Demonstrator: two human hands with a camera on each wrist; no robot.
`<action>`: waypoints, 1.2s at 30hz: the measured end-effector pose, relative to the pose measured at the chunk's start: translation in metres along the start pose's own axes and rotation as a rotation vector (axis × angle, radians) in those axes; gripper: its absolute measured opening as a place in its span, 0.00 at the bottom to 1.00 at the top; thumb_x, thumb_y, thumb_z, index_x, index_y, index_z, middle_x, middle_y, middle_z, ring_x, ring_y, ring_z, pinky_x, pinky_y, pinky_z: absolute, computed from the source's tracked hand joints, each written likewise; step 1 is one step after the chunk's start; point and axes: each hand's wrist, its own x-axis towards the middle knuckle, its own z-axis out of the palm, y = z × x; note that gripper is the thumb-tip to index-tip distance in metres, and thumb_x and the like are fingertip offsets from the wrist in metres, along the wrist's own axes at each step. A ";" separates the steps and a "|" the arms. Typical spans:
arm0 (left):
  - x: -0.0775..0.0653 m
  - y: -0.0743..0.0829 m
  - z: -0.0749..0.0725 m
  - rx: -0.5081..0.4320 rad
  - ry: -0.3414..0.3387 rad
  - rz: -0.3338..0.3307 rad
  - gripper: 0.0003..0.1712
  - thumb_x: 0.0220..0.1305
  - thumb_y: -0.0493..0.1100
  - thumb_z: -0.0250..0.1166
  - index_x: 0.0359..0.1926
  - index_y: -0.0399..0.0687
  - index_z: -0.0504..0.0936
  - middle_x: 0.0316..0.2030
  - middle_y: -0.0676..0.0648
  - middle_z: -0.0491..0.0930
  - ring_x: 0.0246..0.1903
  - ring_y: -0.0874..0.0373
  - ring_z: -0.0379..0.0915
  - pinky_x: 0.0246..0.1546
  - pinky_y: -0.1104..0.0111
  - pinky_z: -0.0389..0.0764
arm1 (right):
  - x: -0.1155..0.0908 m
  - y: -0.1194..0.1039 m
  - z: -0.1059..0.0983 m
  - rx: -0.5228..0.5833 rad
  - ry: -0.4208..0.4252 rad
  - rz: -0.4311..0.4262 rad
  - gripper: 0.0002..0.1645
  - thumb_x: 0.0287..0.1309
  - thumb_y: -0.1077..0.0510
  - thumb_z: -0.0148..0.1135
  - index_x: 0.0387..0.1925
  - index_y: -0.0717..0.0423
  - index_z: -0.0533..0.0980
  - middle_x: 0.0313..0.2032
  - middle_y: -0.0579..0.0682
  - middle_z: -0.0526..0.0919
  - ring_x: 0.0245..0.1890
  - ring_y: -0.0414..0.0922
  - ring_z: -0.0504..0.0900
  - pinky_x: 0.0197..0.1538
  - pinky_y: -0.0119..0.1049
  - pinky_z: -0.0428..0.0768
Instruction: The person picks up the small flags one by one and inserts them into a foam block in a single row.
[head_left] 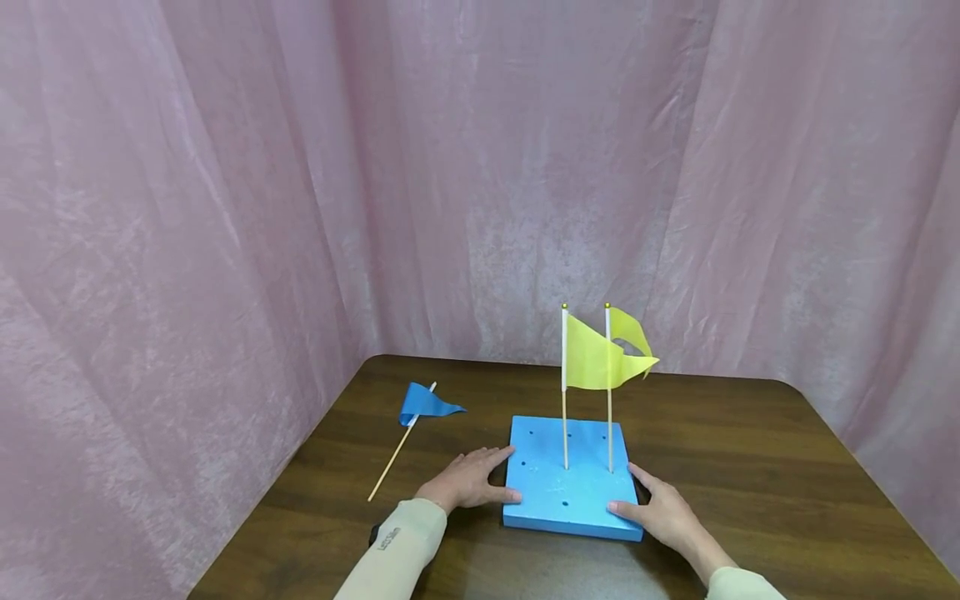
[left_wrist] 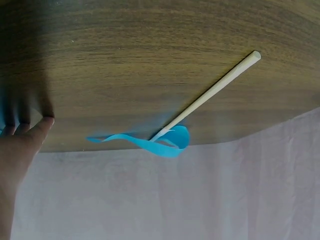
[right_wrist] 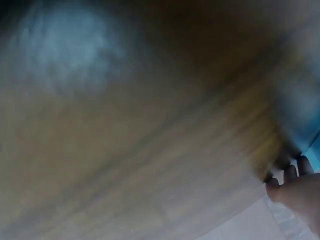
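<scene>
A square light-blue board (head_left: 542,487) with several small holes lies flat on the table. Two yellow pennant flags, the left one (head_left: 587,357) and the right one (head_left: 630,327), stand upright in it on thin wooden sticks. At the board's left edge my left hand (head_left: 471,480) touches it, thumb near the front corner and fingers stretched forward. My right hand (head_left: 666,512) touches the right edge, thumb on top near the front corner. In the right wrist view that hand's fingers (right_wrist: 290,173) reach down beside the board.
Left of the board lies a blue pennant flag (head_left: 426,403) on a stick; its wooden stick (left_wrist: 215,90) crosses the left wrist view. The brown wooden table (head_left: 720,442) has rounded far corners. A pink curtain (head_left: 540,183) hangs behind and around it.
</scene>
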 end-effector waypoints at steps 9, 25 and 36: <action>0.002 -0.002 0.001 -0.007 0.022 -0.008 0.52 0.55 0.76 0.61 0.76 0.64 0.59 0.72 0.47 0.63 0.73 0.46 0.53 0.70 0.44 0.54 | -0.003 0.001 0.000 -0.008 0.002 -0.041 0.56 0.55 0.37 0.70 0.73 0.66 0.59 0.66 0.76 0.62 0.67 0.72 0.60 0.63 0.68 0.62; -0.004 -0.027 -0.012 -0.134 0.254 -0.012 0.47 0.61 0.73 0.60 0.74 0.54 0.65 0.69 0.45 0.67 0.69 0.43 0.60 0.65 0.45 0.64 | 0.000 0.005 0.003 -0.035 0.000 -0.050 0.55 0.57 0.34 0.66 0.74 0.63 0.59 0.67 0.74 0.63 0.67 0.72 0.60 0.62 0.69 0.63; -0.015 -0.054 -0.030 -0.221 0.439 -0.085 0.40 0.65 0.63 0.64 0.70 0.46 0.70 0.66 0.42 0.71 0.65 0.41 0.66 0.62 0.45 0.68 | -0.001 0.002 0.005 -0.016 -0.007 -0.038 0.56 0.57 0.34 0.67 0.74 0.62 0.58 0.67 0.74 0.62 0.67 0.72 0.58 0.62 0.69 0.62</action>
